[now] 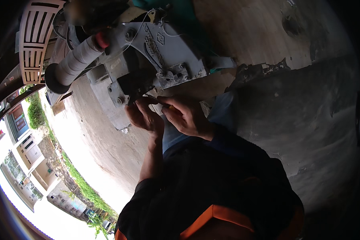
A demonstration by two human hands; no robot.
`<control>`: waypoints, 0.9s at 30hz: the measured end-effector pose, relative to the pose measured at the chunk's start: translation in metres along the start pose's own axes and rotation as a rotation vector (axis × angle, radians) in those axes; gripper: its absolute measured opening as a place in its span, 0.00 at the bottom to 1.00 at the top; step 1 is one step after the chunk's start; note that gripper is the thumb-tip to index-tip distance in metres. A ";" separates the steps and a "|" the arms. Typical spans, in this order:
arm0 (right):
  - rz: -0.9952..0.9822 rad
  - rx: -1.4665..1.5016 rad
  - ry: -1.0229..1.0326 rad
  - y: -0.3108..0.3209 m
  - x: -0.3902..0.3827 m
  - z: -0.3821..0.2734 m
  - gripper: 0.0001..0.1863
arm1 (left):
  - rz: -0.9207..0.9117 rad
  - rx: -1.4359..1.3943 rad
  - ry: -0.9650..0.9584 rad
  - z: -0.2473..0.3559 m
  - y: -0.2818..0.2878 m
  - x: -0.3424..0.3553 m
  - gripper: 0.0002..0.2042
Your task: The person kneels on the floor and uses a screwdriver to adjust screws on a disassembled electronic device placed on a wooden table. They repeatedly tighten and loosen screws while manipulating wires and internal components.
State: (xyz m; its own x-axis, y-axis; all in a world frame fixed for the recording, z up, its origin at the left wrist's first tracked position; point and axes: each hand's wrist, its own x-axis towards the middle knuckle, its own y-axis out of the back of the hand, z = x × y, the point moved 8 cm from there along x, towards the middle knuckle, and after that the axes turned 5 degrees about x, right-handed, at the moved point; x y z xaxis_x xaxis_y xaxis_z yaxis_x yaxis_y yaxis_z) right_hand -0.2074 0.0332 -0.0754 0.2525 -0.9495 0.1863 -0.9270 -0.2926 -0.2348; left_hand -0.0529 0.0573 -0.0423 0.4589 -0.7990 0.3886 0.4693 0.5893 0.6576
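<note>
A grey cast-metal machine (pixel 168 52), which looks like a sewing machine, fills the upper middle. Thin white thread runs across it, and a large spool of white thread (pixel 77 59) with a red tip leans at its left. My left hand (pixel 147 119) is raised to the dark underside of the machine, its fingers bent together against the lower bracket (pixel 118 95); what they pinch is hidden. Close beside it, my right hand (pixel 188 117) is closed round a slim tool (pixel 171 107) with a yellow-orange handle. The tool's thin dark end points toward my left fingertips.
A slatted plastic chair (pixel 38 36) stands at the far left. The concrete floor (pixel 100 136) lies under the machine, brightly lit on the left. A worn wall (pixel 300 104) with peeling plaster rises at the right. Plants and buildings show outdoors at the lower left.
</note>
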 end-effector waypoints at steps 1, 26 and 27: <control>-0.039 0.057 -0.026 -0.002 0.002 0.004 0.15 | -0.016 0.034 -0.015 0.001 -0.002 0.003 0.12; -0.053 0.342 -0.058 -0.009 0.029 0.002 0.15 | -0.104 0.151 -0.441 0.025 0.003 0.019 0.14; -0.065 0.357 -0.062 -0.010 0.031 0.002 0.15 | -0.102 0.190 -0.461 0.024 0.006 0.018 0.13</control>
State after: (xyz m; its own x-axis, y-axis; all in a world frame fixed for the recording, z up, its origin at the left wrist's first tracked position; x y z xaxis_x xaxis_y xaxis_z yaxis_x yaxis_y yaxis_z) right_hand -0.1894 0.0069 -0.0690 0.3340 -0.9296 0.1559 -0.7562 -0.3630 -0.5444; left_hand -0.0598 0.0433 -0.0162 0.0175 -0.8463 0.5323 0.3289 0.5077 0.7963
